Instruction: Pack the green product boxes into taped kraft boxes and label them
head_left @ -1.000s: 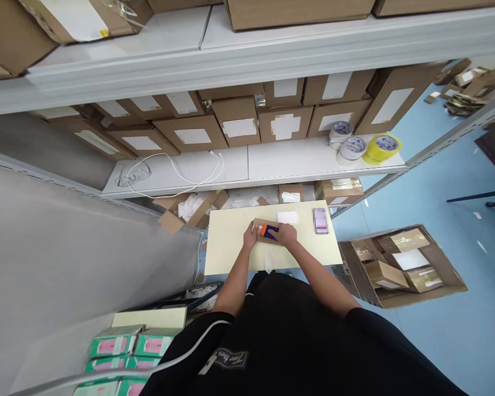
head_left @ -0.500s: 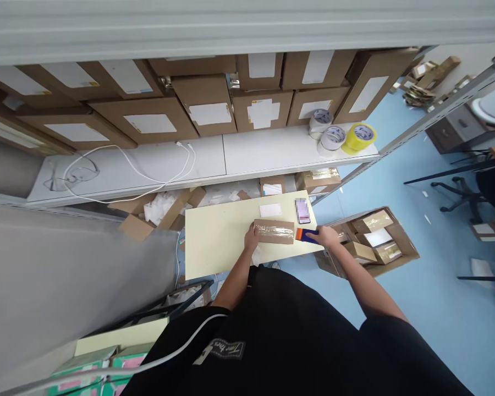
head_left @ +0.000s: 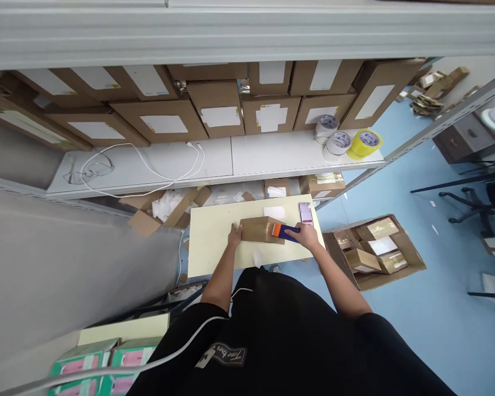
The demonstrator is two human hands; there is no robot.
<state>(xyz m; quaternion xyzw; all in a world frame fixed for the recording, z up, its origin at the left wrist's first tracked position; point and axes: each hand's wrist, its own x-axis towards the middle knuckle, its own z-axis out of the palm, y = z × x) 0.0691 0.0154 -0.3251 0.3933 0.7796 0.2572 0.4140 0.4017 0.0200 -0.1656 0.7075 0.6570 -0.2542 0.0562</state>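
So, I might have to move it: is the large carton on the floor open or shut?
The large carton is open: nothing covers its top, and smaller boxes show inside it.

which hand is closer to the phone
Right. The right hand, holding the blue-and-orange tool, is close beside the phone; the left hand is farther off, at the left end of the box.

Shelf above my table: row of labeled cartons (head_left: 167, 122). Shelf board (head_left: 268, 151) in front of them carries a tangled white cable (head_left: 148, 165) at left, white tape rolls (head_left: 337, 144) and a yellow tape roll (head_left: 365, 143) at right. On my right, open floor carton (head_left: 414, 256) with smaller boxes (head_left: 361, 260) inside.
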